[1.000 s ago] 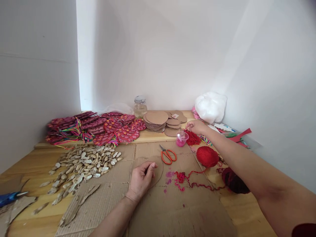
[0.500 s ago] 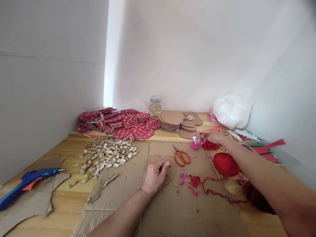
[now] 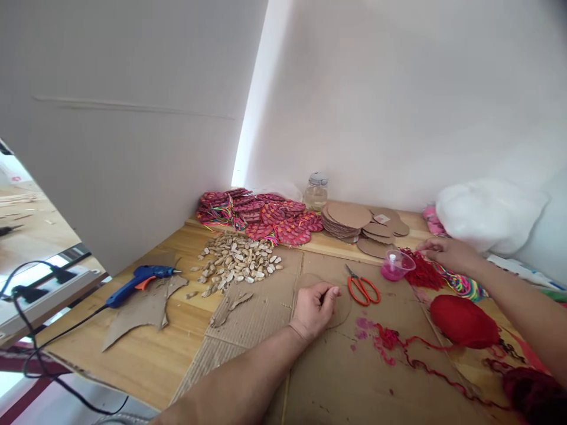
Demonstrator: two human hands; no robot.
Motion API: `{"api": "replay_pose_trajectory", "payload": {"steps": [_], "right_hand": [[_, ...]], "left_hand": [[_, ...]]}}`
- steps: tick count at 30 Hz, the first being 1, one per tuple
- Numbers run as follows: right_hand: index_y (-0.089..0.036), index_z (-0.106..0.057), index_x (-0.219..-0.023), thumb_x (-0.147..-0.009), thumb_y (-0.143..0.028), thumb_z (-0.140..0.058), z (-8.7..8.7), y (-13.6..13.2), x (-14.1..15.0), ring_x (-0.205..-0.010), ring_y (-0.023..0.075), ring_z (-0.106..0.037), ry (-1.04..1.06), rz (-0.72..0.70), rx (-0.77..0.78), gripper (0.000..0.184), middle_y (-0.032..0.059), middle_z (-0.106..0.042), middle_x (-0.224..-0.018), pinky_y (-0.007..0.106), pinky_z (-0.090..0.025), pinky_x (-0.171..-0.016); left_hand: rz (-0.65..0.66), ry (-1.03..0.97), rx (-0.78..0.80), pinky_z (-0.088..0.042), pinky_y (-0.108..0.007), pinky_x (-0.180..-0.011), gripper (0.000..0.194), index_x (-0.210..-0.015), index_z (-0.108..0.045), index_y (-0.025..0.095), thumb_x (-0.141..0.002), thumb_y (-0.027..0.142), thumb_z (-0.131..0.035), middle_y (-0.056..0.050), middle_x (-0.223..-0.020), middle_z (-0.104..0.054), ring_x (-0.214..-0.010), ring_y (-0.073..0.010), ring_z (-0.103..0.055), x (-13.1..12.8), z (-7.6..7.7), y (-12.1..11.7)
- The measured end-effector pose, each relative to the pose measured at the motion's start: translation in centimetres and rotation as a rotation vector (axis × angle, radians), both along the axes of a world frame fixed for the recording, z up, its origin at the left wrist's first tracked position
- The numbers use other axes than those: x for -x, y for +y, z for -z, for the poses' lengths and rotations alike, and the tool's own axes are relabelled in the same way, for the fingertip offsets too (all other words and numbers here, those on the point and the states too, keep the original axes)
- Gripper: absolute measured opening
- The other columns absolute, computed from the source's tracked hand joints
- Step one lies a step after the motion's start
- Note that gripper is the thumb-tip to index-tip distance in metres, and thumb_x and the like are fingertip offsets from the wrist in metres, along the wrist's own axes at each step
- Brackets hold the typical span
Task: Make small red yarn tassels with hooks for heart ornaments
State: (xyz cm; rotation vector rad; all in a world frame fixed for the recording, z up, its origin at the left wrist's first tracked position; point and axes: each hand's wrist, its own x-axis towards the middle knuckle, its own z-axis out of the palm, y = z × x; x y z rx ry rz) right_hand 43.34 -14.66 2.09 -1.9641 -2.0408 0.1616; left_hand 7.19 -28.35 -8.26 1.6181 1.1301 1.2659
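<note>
My left hand rests on the brown cardboard sheet, its fingers curled closed; whatever they hold, if anything, is hidden. A thin round outline shows on the cardboard around it. Orange-handled scissors lie just right of this hand, blades partly apart. My right hand reaches to a heap of cut red yarn, fingertips pinched at its upper edge. Beside the heap stands a clear plastic cup with pink contents. A red yarn ball lies nearer me.
Peanut shells lie at left, near a blue glue gun and its cord. Decorated pink discs, a lidded jar and cardboard discs line the back. A white bag and dark red yarn are at right.
The view has turned left, so things appear further right and a power strip shows at left. My right hand stays at the red yarn; my left hand stays curled on the cardboard.
</note>
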Motion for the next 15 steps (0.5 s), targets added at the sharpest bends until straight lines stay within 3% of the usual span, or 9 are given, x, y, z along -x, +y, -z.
{"api": "replay_pose_trajectory", "payload": {"steps": [5,9,12,15], "right_hand": [[-0.034,-0.065,-0.080,-0.086,-0.046,-0.054,-3.0,-3.4,0.2,-0.080,0.0345,-0.067,0.092,0.172,-0.154,0.017,0.0116,-0.074,-0.089,0.048,-0.048,-0.073],[-0.036,-0.067,-0.086,-0.081,-0.047,-0.060,-4.4,-8.6,5.1,-0.092,0.0321,-0.066,0.331,0.081,-0.211,0.015,0.0090,-0.074,-0.100,0.045,-0.048,-0.084],[-0.031,-0.069,-0.080,-0.079,-0.048,-0.059,-3.8,-12.8,10.6,-0.086,0.0286,-0.067,0.404,-0.075,-0.135,0.020,0.0073,-0.073,-0.095,0.042,-0.050,-0.081],[-0.030,-0.069,-0.082,-0.083,-0.045,-0.057,-1.1,-16.0,15.9,-0.070,0.0222,-0.063,0.446,-0.209,-0.049,0.020,0.0042,-0.070,-0.082,0.035,-0.049,-0.067]], "left_hand": [[-0.022,0.009,-0.025,-0.038,-0.023,-0.052,0.040,-0.086,-0.070,0.015,-0.093,0.046,-0.045,-0.002,-0.054,-0.057,-0.050,-0.0119,-0.051,0.0,-0.2,0.0],[-0.042,0.035,-0.045,-0.038,-0.023,-0.052,0.042,-0.086,-0.071,0.015,-0.094,0.046,-0.044,-0.003,-0.057,-0.060,-0.052,-0.0124,-0.051,0.1,-0.3,-0.1],[-0.048,0.044,-0.061,-0.039,-0.023,-0.053,0.043,-0.088,-0.072,0.016,-0.095,0.047,-0.043,-0.004,-0.061,-0.063,-0.054,-0.0128,-0.053,0.1,-0.3,-0.3],[-0.036,0.050,-0.082,-0.039,-0.023,-0.055,0.043,-0.089,-0.072,0.016,-0.095,0.048,-0.044,-0.003,-0.062,-0.063,-0.056,-0.0129,-0.054,0.2,-0.4,-0.5]]}}
